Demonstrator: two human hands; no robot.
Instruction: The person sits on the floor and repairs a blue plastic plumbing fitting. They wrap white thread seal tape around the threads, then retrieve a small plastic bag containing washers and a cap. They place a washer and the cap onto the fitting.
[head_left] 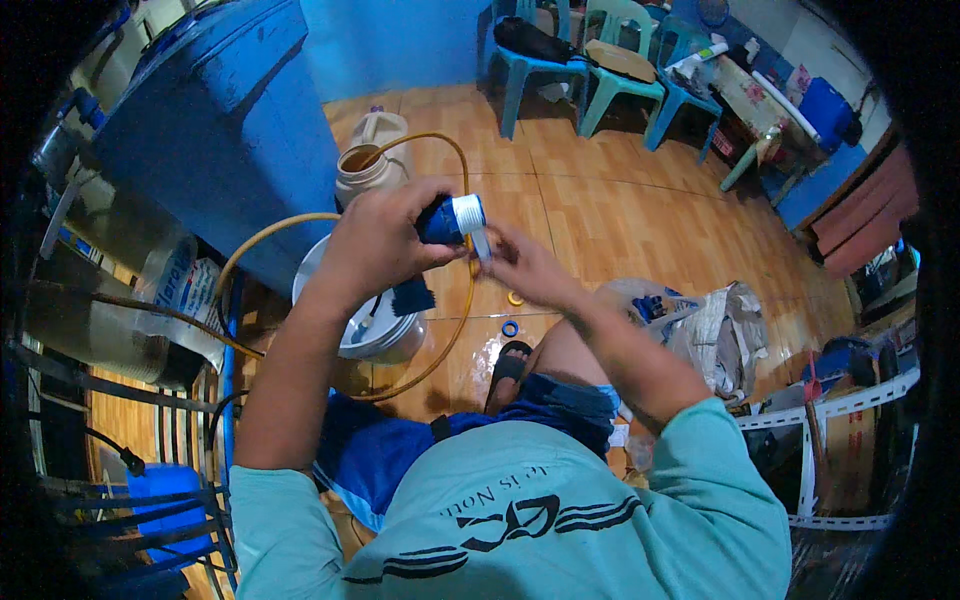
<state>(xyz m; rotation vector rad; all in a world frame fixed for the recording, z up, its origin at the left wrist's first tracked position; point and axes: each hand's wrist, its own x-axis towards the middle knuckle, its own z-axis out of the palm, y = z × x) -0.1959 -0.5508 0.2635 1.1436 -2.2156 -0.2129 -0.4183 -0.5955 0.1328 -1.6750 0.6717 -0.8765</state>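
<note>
My left hand (378, 238) is closed round a blue pipe fitting (437, 222) with a white ribbed end, held up in front of me. A whitish strip (481, 243), which looks like thread seal tape, hangs from that end. The fingers of my right hand (522, 266) are pinched at the strip, close to the fitting. Below my left hand stands a white bucket (385, 342), with a dark blue piece (412, 297) over its rim. On the floor under my right hand lie a blue ring (510, 328) and a yellow ring (515, 298).
A yellowish hose (455, 330) loops round the bucket, near an open beige jug (365, 180). Plastic sacks (725, 335) lie to the right. A blue cabinet (225, 130) stands left; plastic chairs (620, 85) and a table (755, 110) are at the back. Metal shelving (850, 400) stands right.
</note>
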